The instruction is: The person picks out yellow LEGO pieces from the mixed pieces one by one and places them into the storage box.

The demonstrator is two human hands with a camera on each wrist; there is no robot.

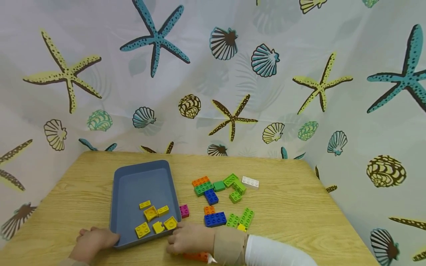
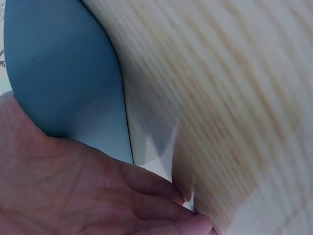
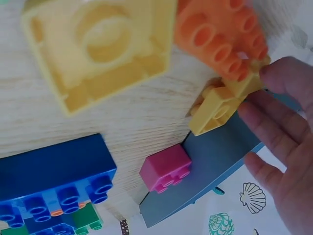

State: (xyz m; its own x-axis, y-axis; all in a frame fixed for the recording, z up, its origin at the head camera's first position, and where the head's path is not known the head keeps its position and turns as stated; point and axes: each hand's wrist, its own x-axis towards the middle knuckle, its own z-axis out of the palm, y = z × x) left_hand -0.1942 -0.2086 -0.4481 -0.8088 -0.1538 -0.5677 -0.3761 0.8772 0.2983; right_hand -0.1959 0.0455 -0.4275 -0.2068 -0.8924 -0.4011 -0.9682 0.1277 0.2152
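My left hand [image 1: 96,240] rests at the near left corner of the blue-grey tray [image 1: 112,199]. In the left wrist view its palm lies along the tray's outer wall [image 2: 68,73], fingers fairly straight. Inside the tray several yellow toy bricks [image 1: 142,229] sit toward the near end. Just off the tray's near right corner, my right hand [image 1: 193,238] pinches a yellow brick [image 3: 244,83] between thumb and fingers. Another yellow brick [image 3: 215,111] is close beside it. An orange brick [image 3: 220,36] lies right by the hand, partly hidden under the wrist in the head view.
Right of the tray lie a magenta brick [image 1: 184,211], blue bricks [image 1: 215,219], green bricks [image 1: 203,188], lime bricks [image 1: 246,218], orange bricks [image 1: 200,181] and a white brick [image 1: 250,182]. A yellow brick [image 1: 242,227] shows beside the right sleeve. A patterned curtain [image 1: 199,81] surrounds the wooden table [image 1: 283,207].
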